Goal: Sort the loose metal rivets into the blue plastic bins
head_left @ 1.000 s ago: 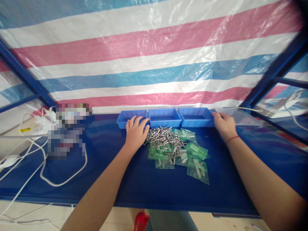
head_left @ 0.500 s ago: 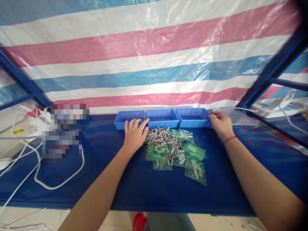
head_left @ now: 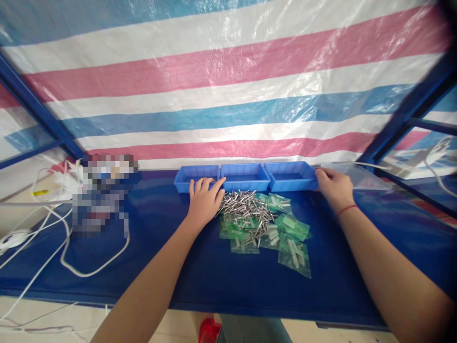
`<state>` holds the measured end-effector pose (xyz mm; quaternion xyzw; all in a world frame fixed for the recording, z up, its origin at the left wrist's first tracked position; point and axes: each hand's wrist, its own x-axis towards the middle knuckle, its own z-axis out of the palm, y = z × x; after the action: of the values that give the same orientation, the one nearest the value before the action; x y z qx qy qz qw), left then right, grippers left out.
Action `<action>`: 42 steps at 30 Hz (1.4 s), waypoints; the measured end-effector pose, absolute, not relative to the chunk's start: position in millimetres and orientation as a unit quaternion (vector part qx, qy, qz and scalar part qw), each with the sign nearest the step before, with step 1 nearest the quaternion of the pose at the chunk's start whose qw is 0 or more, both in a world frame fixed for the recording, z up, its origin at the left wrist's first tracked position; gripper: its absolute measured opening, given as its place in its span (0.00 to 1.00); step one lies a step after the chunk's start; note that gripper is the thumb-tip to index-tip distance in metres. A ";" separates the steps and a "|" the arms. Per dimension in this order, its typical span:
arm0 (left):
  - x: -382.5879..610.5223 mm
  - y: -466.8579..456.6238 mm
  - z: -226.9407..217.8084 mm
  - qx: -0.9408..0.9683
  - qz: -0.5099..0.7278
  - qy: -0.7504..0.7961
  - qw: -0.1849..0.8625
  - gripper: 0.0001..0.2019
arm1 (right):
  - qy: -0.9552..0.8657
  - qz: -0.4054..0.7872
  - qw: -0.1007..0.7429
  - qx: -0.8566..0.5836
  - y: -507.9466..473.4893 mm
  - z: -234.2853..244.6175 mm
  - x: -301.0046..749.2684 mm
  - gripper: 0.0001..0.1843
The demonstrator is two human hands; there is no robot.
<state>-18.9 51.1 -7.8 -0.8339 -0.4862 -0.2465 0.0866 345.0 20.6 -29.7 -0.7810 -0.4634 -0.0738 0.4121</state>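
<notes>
Three blue trays are lined up end to end along the back of the blue table (head_left: 228, 286), and the row is bracketed by two bare hands. The left hand (head_left: 204, 204) is laid at the front of the left tray (head_left: 183, 186), its fingers spread apart and nothing seen clamped between them; the forefinger is stretched towards the near corner of the middle tray (head_left: 246, 185). The right hand (head_left: 335, 188) is set at the outer end of the right tray (head_left: 294, 184), thumb and fingers drawn near each other, though whether the rim is pinched or merely pressed cannot be told. For the row to be squared well, pressure is best applied low and evenly from both sides (a hard shove at one end would probably make the joints buckle), with the front walls used as a guide for the line. Care should be taken with the left wrist, since the heap of metal pins (head_left: 243, 205) lies just beside that hand, in front of the middle tray, and could easily be scattered. The green bags (head_left: 294, 226), spread under and around the pins, are better left undisturbed while the trays are being handled
</notes>
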 end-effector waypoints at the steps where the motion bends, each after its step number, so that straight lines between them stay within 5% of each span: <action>1: -18.7 51.4 -8.2 -0.833 -0.247 -0.487 0.087 0.18 | -0.457 -0.090 0.419 -0.779 20.1 -25.6 340.8 0.21; 5: -16.4 50.0 -6.4 -0.834 -0.257 -0.482 0.077 0.18 | -0.492 -0.135 0.438 -0.741 15.4 -1.7 307.3 0.22; 10: -22.1 31.7 8.1 -0.878 -0.262 -0.400 0.014 0.22 | -0.696 -0.049 0.377 -0.609 -21.5 15.2 257.2 0.18; 15: -37.0 8.9 11.9 -0.948 -0.144 -0.270 -0.093 0.40 | -0.849 0.021 0.205 -0.486 -69.4 -12.3 252.5 0.50; 20: -25.6 3.8 0.3 -0.953 -0.136 -0.249 -0.107 0.45 | -0.856 0.034 0.152 -0.493 -70.9 -30.6 248.1 0.57; 42: 7.6 14.3 -12.3 -0.847 -0.354 -0.358 -0.168 0.15 | -0.857 0.047 0.293 -0.422 -21.7 -5.8 176.3 0.35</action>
<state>7.6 14.3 -12.3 -0.8474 -0.3578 -0.3543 -0.1684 176.3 -21.7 -5.8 -0.4222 -0.8567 0.0472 0.2926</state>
